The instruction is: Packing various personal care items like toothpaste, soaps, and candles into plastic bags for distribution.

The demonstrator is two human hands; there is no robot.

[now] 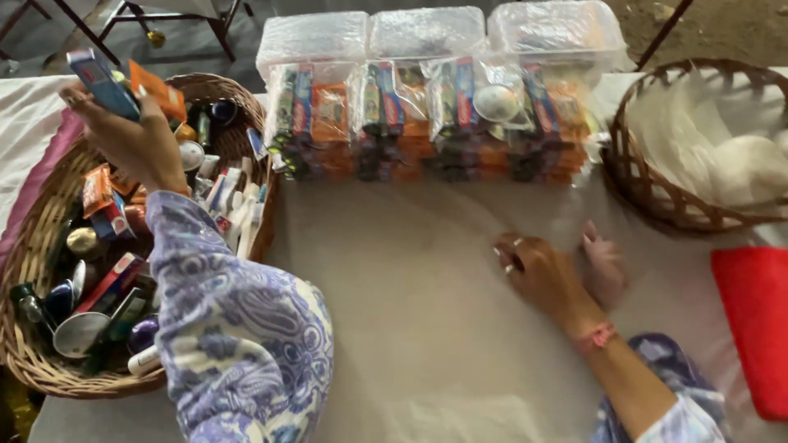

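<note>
Now my left hand [131, 135] is up over the big basket [49, 246] on my left, fingers closed around two small boxes, a blue box [103, 82] and an orange box [158, 90], both lifted clear of the pile below. Under it the basket is crammed with more little boxes, tubes [234, 201], dark bottles [33, 308] and round tins [78, 332], all jumbled together. My patterned sleeve [238, 328] crosses the basket's near rim. My right hand [542, 275] rests on the white table [410, 303], fingers curled loosely under, holding nothing that I can make out; something pale pink [603, 258] lies blurred just beside it, and I can't tell what it is. A pink band [595, 336] sits on that wrist. Straight ahead, along the far edge of the table, stands a row of clear packed kits [427, 123], stacked with blue and orange boxes inside, three clear lids [427, 33] on top. To my right sits another basket [648, 164] with white bags in it, and a red cloth [755, 328] lies at the table's right edge.
</note>
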